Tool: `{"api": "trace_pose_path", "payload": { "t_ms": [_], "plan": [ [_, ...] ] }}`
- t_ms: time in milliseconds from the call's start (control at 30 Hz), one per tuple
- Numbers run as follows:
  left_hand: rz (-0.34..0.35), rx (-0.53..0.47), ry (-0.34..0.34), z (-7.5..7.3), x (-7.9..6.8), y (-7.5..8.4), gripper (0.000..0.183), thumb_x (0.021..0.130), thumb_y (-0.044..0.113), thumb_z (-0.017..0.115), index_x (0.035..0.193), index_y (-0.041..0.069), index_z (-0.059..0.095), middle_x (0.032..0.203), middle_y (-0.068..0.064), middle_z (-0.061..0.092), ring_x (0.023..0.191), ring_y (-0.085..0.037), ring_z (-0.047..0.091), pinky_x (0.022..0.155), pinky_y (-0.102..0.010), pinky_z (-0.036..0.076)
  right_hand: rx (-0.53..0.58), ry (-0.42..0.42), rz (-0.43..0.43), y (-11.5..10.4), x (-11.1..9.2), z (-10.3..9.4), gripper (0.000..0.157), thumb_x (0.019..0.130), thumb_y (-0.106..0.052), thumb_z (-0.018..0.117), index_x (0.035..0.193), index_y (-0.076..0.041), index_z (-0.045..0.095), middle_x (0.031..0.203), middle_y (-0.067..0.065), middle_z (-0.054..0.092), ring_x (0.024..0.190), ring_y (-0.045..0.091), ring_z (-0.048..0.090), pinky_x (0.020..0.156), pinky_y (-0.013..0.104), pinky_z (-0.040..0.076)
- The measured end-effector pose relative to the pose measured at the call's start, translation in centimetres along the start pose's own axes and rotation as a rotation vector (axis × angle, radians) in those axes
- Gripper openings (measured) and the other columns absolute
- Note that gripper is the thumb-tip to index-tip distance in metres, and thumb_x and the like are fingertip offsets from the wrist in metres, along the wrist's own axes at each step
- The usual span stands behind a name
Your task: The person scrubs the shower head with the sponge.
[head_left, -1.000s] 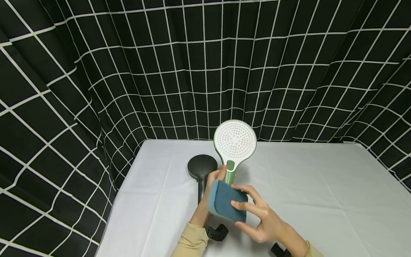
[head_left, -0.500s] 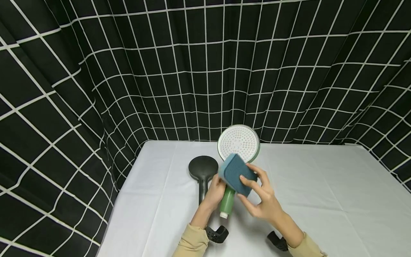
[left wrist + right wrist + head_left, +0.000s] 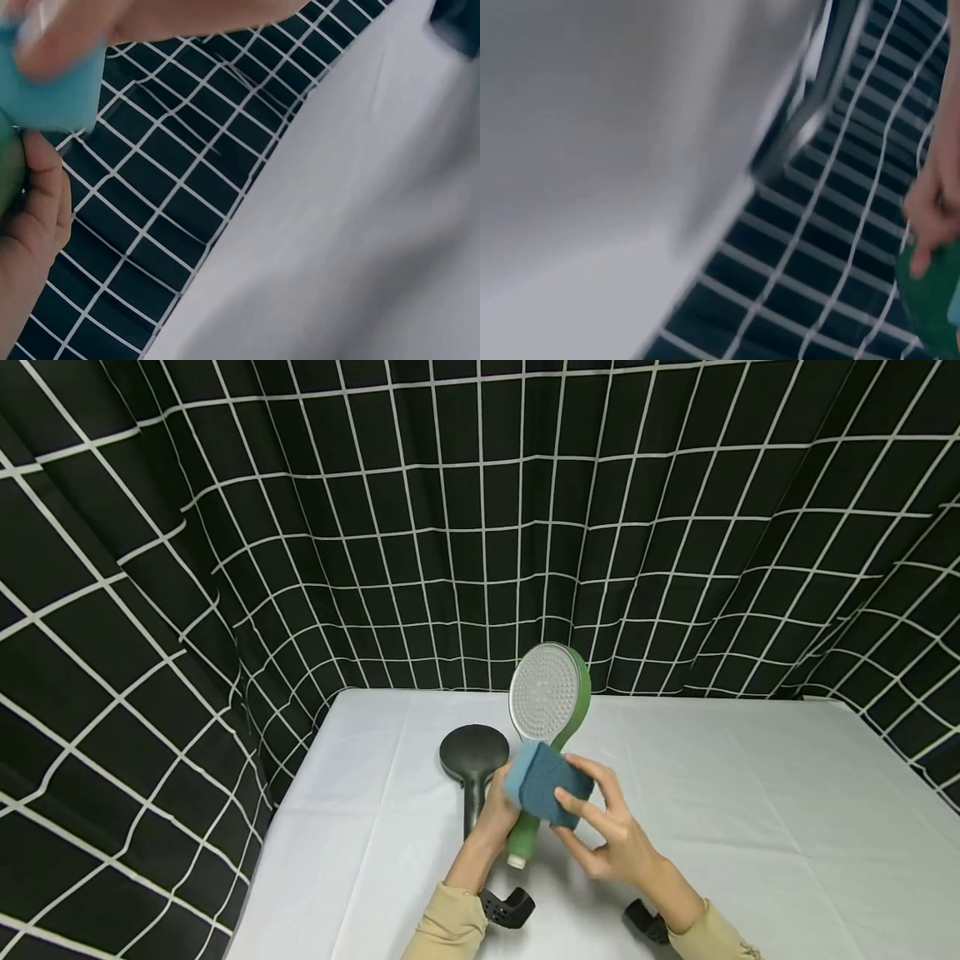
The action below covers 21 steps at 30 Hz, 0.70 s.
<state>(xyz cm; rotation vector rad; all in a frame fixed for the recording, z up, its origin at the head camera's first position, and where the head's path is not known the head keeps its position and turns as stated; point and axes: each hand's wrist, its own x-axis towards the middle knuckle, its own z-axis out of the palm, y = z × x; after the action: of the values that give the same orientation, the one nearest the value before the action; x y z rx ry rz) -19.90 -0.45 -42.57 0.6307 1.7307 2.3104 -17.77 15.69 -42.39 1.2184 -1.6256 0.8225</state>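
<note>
In the head view my left hand point(image 3: 497, 814) grips the green handle of a shower head point(image 3: 544, 692), held tilted over the table. Its pale nozzle face points toward me and its green rim shows on the right. My right hand point(image 3: 622, 835) pinches a blue sponge point(image 3: 553, 787) between thumb and fingers, laid over the upper handle, just below the head. The sponge hides that part of the handle. The handle's white threaded end point(image 3: 516, 862) sticks out below. In the left wrist view the sponge point(image 3: 56, 94) sits close above the left fingers point(image 3: 45, 199).
A black shower head point(image 3: 474, 752) lies on the white-covered table point(image 3: 735, 793), just left of my left hand. A black curtain point(image 3: 450, 527) with a white grid surrounds the table's back and sides. Black straps point(image 3: 507, 907) sit at both wrists.
The sponge has gone from the lower handle up to the nozzle face's lower edge, then back down to the neck. The shower head has turned, so its green side shows on the right.
</note>
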Motion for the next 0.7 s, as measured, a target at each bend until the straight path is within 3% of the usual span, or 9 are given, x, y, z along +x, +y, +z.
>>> {"api": "trace_pose_path", "payload": {
  "t_ms": [100, 167, 300, 433, 500, 600, 700],
  "plan": [
    [0.016, 0.023, 0.003, -0.2, 0.5, -1.4, 0.037, 0.102, 0.014, 0.035, 0.096, -0.017, 0.051, 0.071, 0.002, 0.055, 0.055, -0.005, 0.054, 0.053, -0.02, 0.047, -0.16, 0.105, 0.017, 1.4, 0.8, -0.5, 0.027, 0.089, -0.018, 0.061, 0.097, 0.007, 0.063, 0.112, 0.042, 0.043, 0.105, 0.049, 0.043, 0.101, 0.034, 0.034],
    [0.034, 0.028, -0.01, -0.3, 0.8, -2.2, 0.04, 0.103, 0.017, 0.033, 0.096, -0.017, 0.053, 0.07, -0.001, 0.057, 0.051, -0.008, 0.056, 0.049, -0.021, 0.047, -0.23, 0.167, 0.063, 2.0, 1.3, -0.8, 0.029, 0.089, -0.021, 0.061, 0.096, 0.007, 0.063, 0.112, 0.042, 0.043, 0.105, 0.05, 0.042, 0.099, 0.034, 0.034],
    [0.054, 0.038, -0.011, -0.1, 1.0, -2.7, 0.047, 0.102, 0.027, 0.035, 0.094, -0.015, 0.054, 0.071, -0.006, 0.057, 0.05, -0.009, 0.056, 0.046, -0.022, 0.047, -0.224, 0.202, 0.179, 1.8, 2.2, -1.0, 0.036, 0.089, -0.026, 0.063, 0.096, 0.009, 0.062, 0.115, 0.042, 0.041, 0.107, 0.048, 0.041, 0.094, 0.03, 0.034],
    [0.035, 0.051, 0.023, -0.2, 0.6, -1.9, 0.041, 0.102, 0.022, 0.035, 0.098, -0.014, 0.054, 0.074, -0.001, 0.057, 0.057, -0.007, 0.057, 0.054, -0.021, 0.049, -0.098, 0.102, 0.204, -0.3, 2.5, -0.6, 0.037, 0.089, -0.025, 0.062, 0.097, 0.011, 0.062, 0.114, 0.043, 0.041, 0.107, 0.047, 0.043, 0.096, 0.029, 0.035],
    [0.061, 0.065, 0.045, -0.1, 0.3, -1.0, 0.035, 0.102, 0.014, 0.037, 0.096, -0.016, 0.054, 0.074, 0.003, 0.056, 0.061, -0.004, 0.055, 0.059, -0.02, 0.048, -0.015, 0.033, 0.195, -1.4, 2.1, -0.3, 0.036, 0.089, -0.023, 0.062, 0.1, 0.011, 0.062, 0.115, 0.043, 0.041, 0.11, 0.045, 0.042, 0.099, 0.028, 0.035],
    [0.097, 0.059, 0.079, 0.3, -0.1, 0.6, 0.035, 0.101, 0.009, 0.035, 0.084, -0.018, 0.049, 0.069, 0.004, 0.054, 0.059, -0.001, 0.051, 0.057, -0.017, 0.045, 0.116, -0.069, 0.143, -2.7, 0.8, 0.0, 0.035, 0.086, -0.019, 0.065, 0.106, 0.009, 0.062, 0.118, 0.041, 0.041, 0.115, 0.044, 0.041, 0.103, 0.031, 0.033],
    [0.115, 0.051, 0.098, 0.7, -0.2, 1.5, 0.041, 0.102, 0.009, 0.03, 0.078, -0.019, 0.048, 0.063, -0.006, 0.055, 0.051, -0.001, 0.048, 0.048, -0.015, 0.041, 0.211, -0.166, 0.069, -3.1, -0.4, 0.1, 0.037, 0.083, -0.017, 0.069, 0.111, 0.007, 0.061, 0.121, 0.039, 0.04, 0.118, 0.043, 0.039, 0.104, 0.033, 0.031]
  ]
}}
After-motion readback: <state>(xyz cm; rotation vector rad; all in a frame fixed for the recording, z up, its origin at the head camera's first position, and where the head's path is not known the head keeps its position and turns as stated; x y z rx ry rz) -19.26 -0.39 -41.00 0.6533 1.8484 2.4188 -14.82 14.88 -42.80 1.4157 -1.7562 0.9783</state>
